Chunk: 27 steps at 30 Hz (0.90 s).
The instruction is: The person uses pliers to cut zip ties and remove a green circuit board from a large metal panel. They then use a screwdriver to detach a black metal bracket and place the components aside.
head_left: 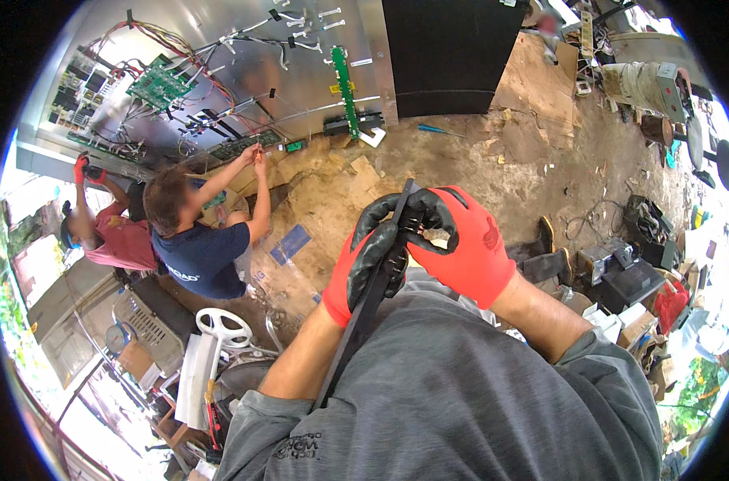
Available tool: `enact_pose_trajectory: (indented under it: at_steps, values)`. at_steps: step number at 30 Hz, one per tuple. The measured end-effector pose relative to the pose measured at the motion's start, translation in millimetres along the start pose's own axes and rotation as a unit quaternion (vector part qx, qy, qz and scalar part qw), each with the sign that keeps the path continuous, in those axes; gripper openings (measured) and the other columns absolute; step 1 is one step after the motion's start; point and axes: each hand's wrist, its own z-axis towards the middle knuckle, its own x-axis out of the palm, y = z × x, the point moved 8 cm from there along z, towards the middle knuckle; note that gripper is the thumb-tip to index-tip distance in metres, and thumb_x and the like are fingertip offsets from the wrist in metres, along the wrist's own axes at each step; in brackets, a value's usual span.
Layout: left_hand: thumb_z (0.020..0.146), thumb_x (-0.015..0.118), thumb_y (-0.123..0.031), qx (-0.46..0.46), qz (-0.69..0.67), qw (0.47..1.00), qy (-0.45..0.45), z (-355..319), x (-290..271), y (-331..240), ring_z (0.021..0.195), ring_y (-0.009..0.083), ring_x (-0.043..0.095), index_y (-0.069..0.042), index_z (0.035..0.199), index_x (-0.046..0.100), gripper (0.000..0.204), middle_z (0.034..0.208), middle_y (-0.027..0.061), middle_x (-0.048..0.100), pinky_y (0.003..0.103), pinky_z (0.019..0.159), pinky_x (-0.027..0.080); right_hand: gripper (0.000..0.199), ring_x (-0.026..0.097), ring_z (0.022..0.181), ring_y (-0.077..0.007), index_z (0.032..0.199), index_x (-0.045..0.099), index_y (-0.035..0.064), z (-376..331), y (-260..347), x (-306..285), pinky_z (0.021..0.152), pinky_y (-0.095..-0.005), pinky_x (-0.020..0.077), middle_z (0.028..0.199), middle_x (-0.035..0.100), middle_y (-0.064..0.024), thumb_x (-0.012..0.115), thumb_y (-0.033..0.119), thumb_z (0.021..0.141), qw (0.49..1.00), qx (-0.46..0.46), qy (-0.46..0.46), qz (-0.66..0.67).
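A long, narrow black bar [355, 327] runs slantwise in front of my chest, its lower end against my grey shirt. My left hand [363, 260], in a red glove with black fingers, is wrapped round it near the upper end. On the other side of that end, my right hand [465, 247], gloved alike, has its fingers curled against the bar. Small dark parts show between the fingers there, too shaded to make out. The bar's back face is hidden.
A large metal panel [300, 80] with wiring and green circuit boards stands ahead. Left of me, a person in a dark blue shirt [200, 256] reaches toward it; another person in red [120, 236] works beyond. A white wheel [224, 327], boxes and a black device [625, 280] lie around.
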Motion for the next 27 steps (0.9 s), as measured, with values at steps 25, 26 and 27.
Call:
enact_pose_trajectory:
  at_steps: [25, 26, 27]
  values:
    - [0.092, 0.055, -0.021, 0.155, 0.178, 0.972, -0.009, -22, -28, 24, 0.077, 0.0185, 0.061, -0.005, 0.137, 0.041, 0.05, 0.099, 0.0125, 0.061, 0.031, 0.062, 0.052, 0.044, 0.06, 0.095, -0.0348, 0.111, 0.057, 0.0074, -16, -2, 18, 0.08, -0.0421, 0.0489, 0.102, 0.06, -0.0154, 0.07, 0.032, 0.077, 0.99, 0.016, 0.068, -0.122]
    - [0.092, 0.056, -0.02, 0.138, 0.095, 0.986, 0.009, -20, -31, 31, 0.076, 0.0167, 0.061, -0.006, 0.138, 0.04, 0.05, 0.097, 0.011, 0.061, 0.028, 0.061, 0.051, 0.044, 0.06, 0.094, -0.0348, 0.11, 0.057, 0.0076, -16, -2, 17, 0.079, -0.0421, 0.049, 0.101, 0.06, -0.0153, 0.07, 0.033, 0.077, 0.987, 0.015, 0.078, -0.137]
    - [0.093, 0.056, -0.02, 0.135, 0.052, 0.989, 0.019, -20, -34, 35, 0.074, 0.015, 0.06, -0.007, 0.139, 0.039, 0.051, 0.096, 0.0094, 0.061, 0.026, 0.059, 0.05, 0.043, 0.06, 0.093, -0.0349, 0.109, 0.057, 0.0077, -15, -2, 18, 0.078, -0.0421, 0.0491, 0.1, 0.06, -0.0152, 0.069, 0.034, 0.077, 0.985, 0.013, 0.088, -0.148]
